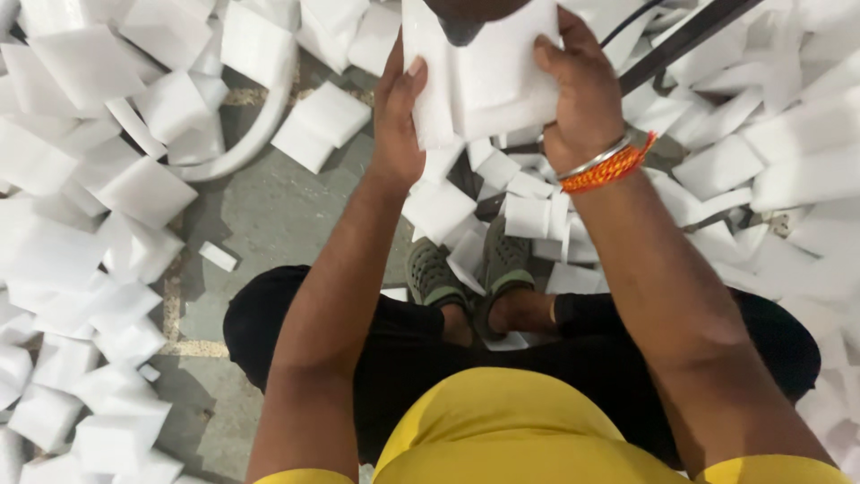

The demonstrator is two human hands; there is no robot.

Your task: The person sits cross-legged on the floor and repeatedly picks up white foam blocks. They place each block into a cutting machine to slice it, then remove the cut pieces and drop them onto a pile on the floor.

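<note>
**White foam held up in both hands above a littered floor**

Nearest to us we see the yellow shirt (pixel 502 430) and, beyond it, black trousers (pixel 421 350) over folded legs, with a pair of grey-green sandals (pixel 466 273) on the feet between the knees. A few small white offcuts lie against the sandals and over the ankles.

Our two forearms reach up the frame from here. The right wrist wears a metal bangle and an orange thread band (pixel 609 166). The left hand (pixel 399 116) is closed on the left edge of a white foam piece (pixel 488 76), thumb pressed on its face. The right hand (pixel 582 85) is clamped on the right edge of the same piece, fingers curled over it. The piece is held up off the floor, at the top middle of the view, and a dark shape at the frame's upper edge overlaps its top; we cannot tell what that is.

Below and beyond the hands the grey concrete floor (pixel 269 215) shows in a bare patch to the left. All about it lie heaps of white foam blocks (pixel 98 179), mostly flat rectangles, piled thick at the left and right sides. A curved white band (pixel 260 125) lies among the left heap. At the upper right a dark bar (pixel 681 36) and a thin cable run slantwise across the blocks.
</note>
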